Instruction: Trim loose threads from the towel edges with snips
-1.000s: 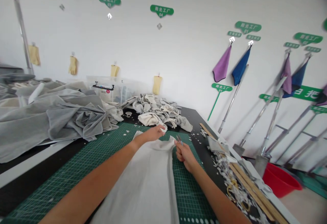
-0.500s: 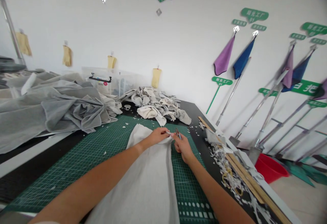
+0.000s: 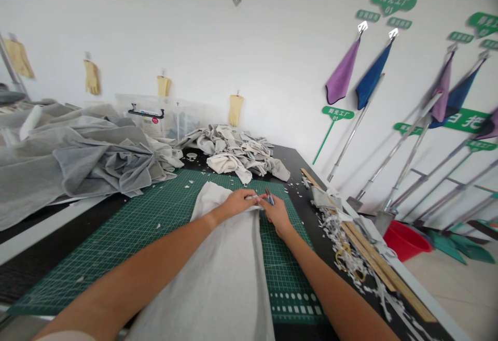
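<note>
A long light-grey cloth lies over the green cutting mat and runs toward me. My left hand is closed on the upper right edge of this cloth, pinching it. Against its fingertips, my right hand is wrapped round a small pair of thread snips; their metal blades point up and away from me. The fingers of my right hand also meet the cloth edge, and most of the snips is hidden in the palm.
Grey cloths are heaped at the left, and a second pile lies behind the mat near a clear plastic box. Wooden strips, white scraps and a yellow tape roll line the right edge. A red bucket stands beyond.
The view has shifted slightly, with wall items higher now. Both hands stay at the cloth edge; the snips have turned a little in my right hand and their blades look closer together.
</note>
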Demonstrator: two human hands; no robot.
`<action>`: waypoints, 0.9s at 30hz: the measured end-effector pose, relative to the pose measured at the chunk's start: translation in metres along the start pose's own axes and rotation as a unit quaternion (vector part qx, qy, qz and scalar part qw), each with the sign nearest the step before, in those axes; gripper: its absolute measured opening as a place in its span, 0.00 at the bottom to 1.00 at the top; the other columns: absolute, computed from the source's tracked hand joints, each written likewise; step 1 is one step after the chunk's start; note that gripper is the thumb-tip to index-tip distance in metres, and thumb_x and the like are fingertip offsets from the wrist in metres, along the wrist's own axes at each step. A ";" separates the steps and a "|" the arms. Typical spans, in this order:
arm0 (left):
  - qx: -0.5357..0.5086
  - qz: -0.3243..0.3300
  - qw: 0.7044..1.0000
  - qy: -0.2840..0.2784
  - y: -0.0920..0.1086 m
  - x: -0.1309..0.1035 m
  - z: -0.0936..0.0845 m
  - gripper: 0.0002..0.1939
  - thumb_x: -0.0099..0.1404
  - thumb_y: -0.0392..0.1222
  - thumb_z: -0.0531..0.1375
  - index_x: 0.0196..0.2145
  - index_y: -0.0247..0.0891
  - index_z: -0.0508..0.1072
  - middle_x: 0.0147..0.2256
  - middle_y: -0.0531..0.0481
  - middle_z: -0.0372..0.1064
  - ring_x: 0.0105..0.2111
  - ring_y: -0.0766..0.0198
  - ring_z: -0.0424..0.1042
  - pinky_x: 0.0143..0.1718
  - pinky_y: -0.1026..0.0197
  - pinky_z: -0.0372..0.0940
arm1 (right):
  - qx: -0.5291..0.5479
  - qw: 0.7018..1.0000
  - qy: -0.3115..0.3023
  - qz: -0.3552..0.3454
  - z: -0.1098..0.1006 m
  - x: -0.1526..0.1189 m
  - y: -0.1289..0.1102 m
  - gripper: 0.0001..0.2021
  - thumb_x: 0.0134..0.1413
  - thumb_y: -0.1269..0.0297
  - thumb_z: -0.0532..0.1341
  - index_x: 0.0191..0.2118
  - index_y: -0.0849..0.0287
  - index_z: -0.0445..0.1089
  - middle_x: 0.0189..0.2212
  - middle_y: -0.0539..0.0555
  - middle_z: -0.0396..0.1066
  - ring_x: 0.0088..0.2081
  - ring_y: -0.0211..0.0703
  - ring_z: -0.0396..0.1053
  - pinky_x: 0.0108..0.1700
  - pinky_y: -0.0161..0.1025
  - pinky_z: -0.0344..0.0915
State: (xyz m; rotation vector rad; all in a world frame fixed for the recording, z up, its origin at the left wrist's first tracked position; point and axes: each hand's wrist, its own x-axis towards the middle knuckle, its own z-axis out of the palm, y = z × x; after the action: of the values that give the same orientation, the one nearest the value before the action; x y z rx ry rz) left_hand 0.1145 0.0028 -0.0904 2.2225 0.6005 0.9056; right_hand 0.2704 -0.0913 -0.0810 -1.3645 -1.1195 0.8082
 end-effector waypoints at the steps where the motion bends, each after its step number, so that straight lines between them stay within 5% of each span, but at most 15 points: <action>1: -0.001 -0.002 1.000 -0.002 0.001 0.000 0.000 0.19 0.66 0.54 0.55 0.33 0.36 0.77 0.29 0.53 0.72 0.30 0.64 0.67 0.33 0.65 0.59 | -0.002 1.000 0.005 -0.003 0.000 0.000 0.000 0.18 0.46 0.50 0.68 0.35 0.60 0.72 0.12 0.42 0.55 0.15 0.31 0.49 0.17 0.31 0.43; 14: -0.047 0.010 0.999 0.022 -0.002 0.002 -0.001 0.18 0.65 0.54 0.58 0.38 0.36 0.78 0.36 0.48 0.76 0.37 0.61 0.71 0.42 0.63 0.63 | 0.033 0.999 -0.011 -0.011 -0.002 0.005 0.013 0.19 0.52 0.44 0.63 0.34 0.57 0.65 0.13 0.39 0.50 0.14 0.30 0.44 0.13 0.29 0.40; 27: -0.152 -0.031 0.988 0.018 -0.014 0.008 0.001 0.21 0.63 0.54 0.60 0.40 0.32 0.78 0.37 0.44 0.76 0.36 0.61 0.72 0.38 0.62 0.64 | 0.017 1.000 -0.013 -0.009 -0.002 0.006 0.016 0.19 0.51 0.45 0.64 0.36 0.57 0.68 0.14 0.40 0.51 0.14 0.30 0.46 0.15 0.29 0.40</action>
State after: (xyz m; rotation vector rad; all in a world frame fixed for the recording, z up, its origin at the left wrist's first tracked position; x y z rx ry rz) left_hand 0.1184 0.0167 -0.0972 1.9094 0.5088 0.9389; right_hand 0.2765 -0.0846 -0.0954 -1.3164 -1.1324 0.8308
